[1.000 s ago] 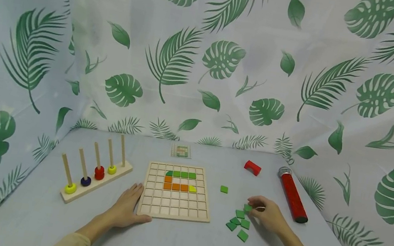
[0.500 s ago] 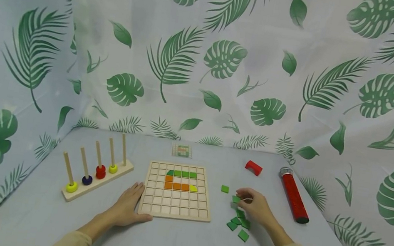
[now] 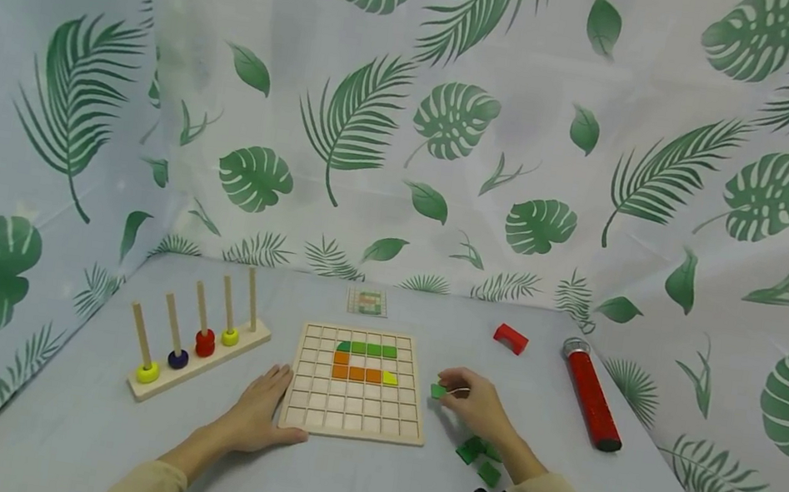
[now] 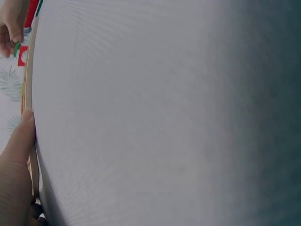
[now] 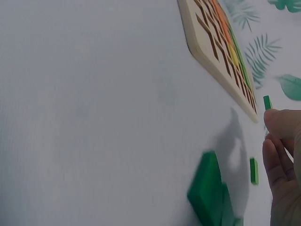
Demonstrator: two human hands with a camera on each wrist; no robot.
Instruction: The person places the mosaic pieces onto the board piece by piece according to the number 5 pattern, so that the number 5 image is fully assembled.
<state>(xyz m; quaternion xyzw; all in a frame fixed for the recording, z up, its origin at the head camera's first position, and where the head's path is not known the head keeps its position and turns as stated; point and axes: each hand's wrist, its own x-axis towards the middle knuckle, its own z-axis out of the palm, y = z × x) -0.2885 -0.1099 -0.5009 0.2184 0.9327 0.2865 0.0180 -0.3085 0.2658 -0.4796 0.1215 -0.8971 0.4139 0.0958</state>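
Right hand (image 3: 476, 407) pinches a green square tile (image 3: 437, 391); carry it level; left hand (image 3: 255, 411), straight-fingered, grips nothing, bracing the pale wooden grid board (image 3: 352, 422).

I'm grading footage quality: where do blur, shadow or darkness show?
Head view: fairly even light, grid lines on the wooden board readable; right wrist view: the nearest green tile is blurred, and a soft shadow lies on the tablecloth beside the right hand; left wrist view: the picture darkens toward its right edge.
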